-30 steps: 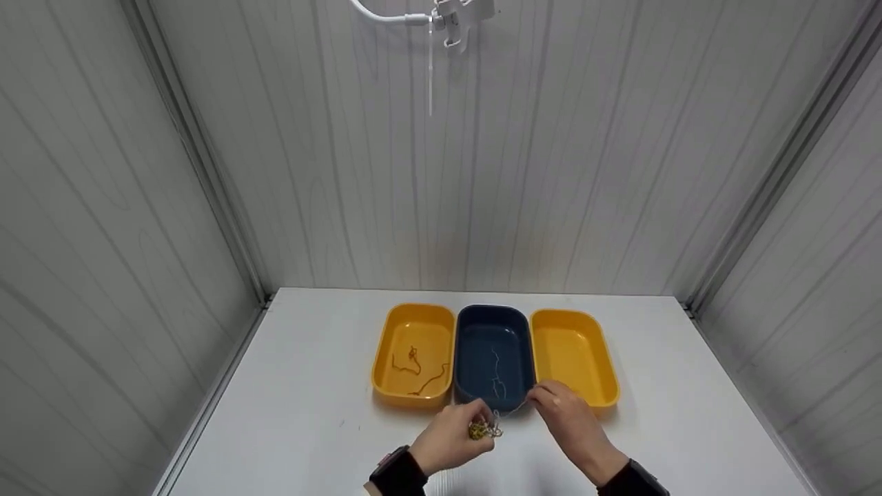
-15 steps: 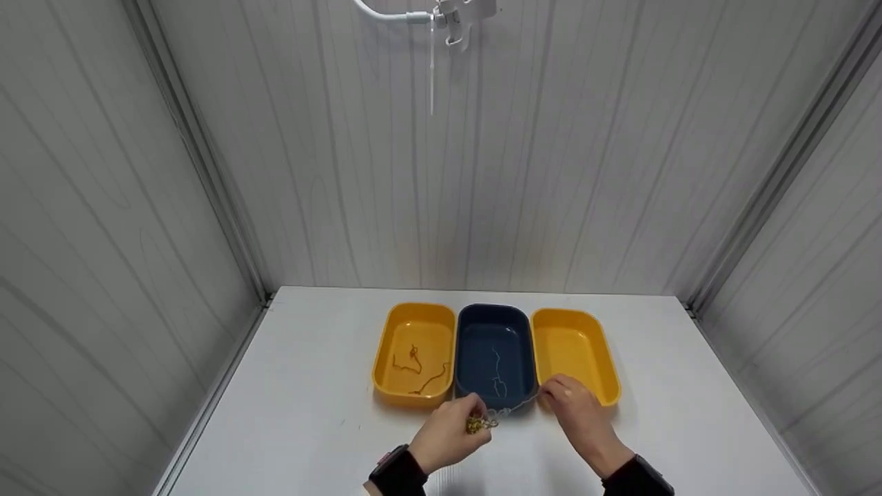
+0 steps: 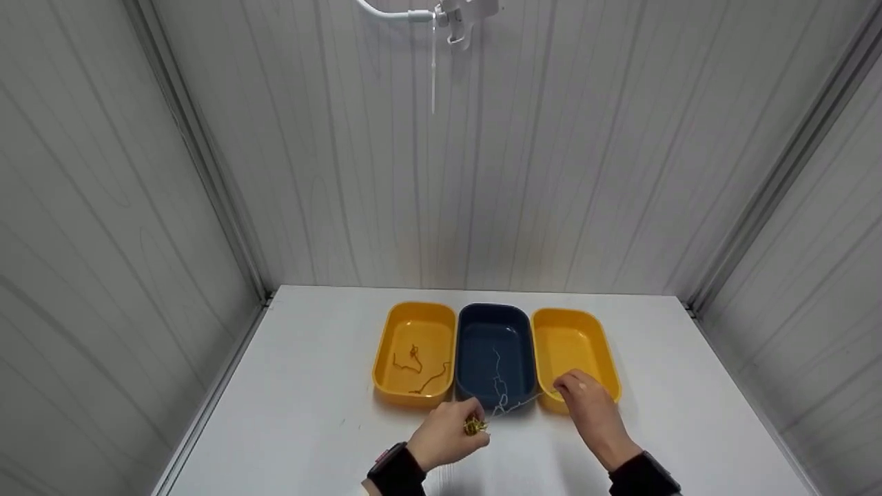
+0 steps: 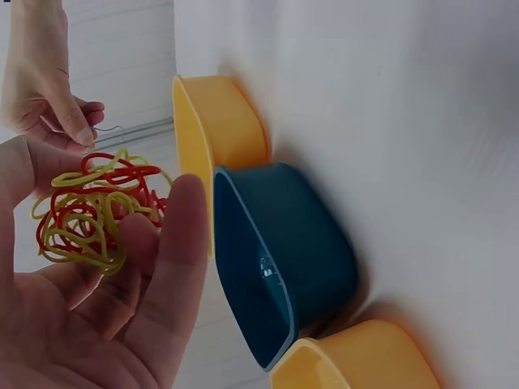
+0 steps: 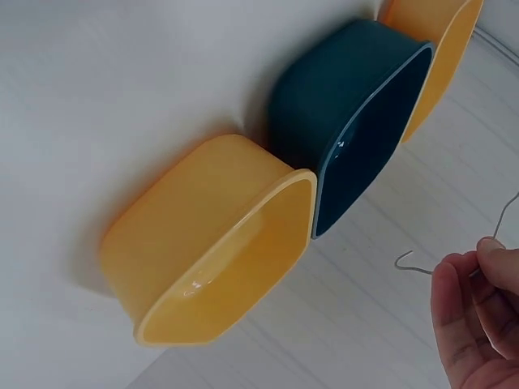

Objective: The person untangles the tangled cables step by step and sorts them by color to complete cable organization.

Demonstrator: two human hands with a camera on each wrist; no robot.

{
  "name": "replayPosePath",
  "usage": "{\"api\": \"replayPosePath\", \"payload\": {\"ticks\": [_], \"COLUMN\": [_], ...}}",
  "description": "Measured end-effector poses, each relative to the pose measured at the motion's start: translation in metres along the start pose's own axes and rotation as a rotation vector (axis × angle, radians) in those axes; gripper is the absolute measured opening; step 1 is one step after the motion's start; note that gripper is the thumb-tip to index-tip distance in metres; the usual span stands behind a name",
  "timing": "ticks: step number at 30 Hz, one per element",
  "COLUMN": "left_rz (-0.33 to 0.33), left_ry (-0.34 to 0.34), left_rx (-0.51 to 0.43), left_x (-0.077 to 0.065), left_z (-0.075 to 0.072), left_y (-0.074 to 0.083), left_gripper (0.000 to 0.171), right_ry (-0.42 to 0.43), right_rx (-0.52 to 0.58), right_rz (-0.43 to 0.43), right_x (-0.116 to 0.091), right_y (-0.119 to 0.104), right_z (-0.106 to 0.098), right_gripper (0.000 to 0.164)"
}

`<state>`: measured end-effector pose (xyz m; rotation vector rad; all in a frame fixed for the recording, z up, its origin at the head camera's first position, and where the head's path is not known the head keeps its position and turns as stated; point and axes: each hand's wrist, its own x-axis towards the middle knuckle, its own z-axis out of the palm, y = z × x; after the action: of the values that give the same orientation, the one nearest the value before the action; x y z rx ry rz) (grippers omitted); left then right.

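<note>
My left hand (image 3: 446, 434) holds a tangle of red and yellow strings (image 4: 101, 211), cupped between thumb and fingers in the left wrist view. From it a white string (image 3: 513, 408) runs across to the right, with a loop hanging partway along in front of the blue tray. The other part of that white string is pinched by my right hand (image 3: 592, 417), over the front of the right yellow tray. In the right wrist view, a short bent end of the white string (image 5: 413, 268) sticks out past the fingertips (image 5: 447, 284).
Side by side on the white table (image 3: 310, 386) stand a left yellow tray (image 3: 413, 398), a dark blue tray (image 3: 496, 310) and a right yellow tray (image 3: 572, 344). Yellowish strings (image 3: 433, 379) lie in the left tray, and a thin white string (image 3: 497, 362) lies in the blue one.
My right hand has moved right and slightly away, drawing out more of the white string. White loops bunched at my left hand now hang between the hands. My left hand has barely shifted.
</note>
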<state>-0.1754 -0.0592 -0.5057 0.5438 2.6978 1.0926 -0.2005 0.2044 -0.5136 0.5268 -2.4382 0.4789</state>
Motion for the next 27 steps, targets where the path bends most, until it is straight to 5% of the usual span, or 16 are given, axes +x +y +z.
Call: {"api": "replayPosePath", "payload": {"ticks": [8, 17, 27], "left_rz": [-0.013, -0.02, -0.088], "left_ry": [-0.038, 0.06, -0.042], "left_rx": [0.019, 0.106, 0.024], "left_x": [-0.003, -0.001, -0.008], "left_z": [-0.006, -0.004, -0.012], "left_y": [0.007, 0.006, -0.013], "left_gripper": [0.016, 0.018, 0.009], "right_ry": [0.011, 0.023, 0.054], "right_rx": [-0.028, -0.002, 0.008], "right_rz": [-0.004, 0.043, 0.076], "right_x": [0.001, 0.003, 0.001], "right_y": [0.002, 0.002, 0.032], "right_z": [0.004, 0.003, -0.008], "right_gripper": [0.015, 0.013, 0.01]}}
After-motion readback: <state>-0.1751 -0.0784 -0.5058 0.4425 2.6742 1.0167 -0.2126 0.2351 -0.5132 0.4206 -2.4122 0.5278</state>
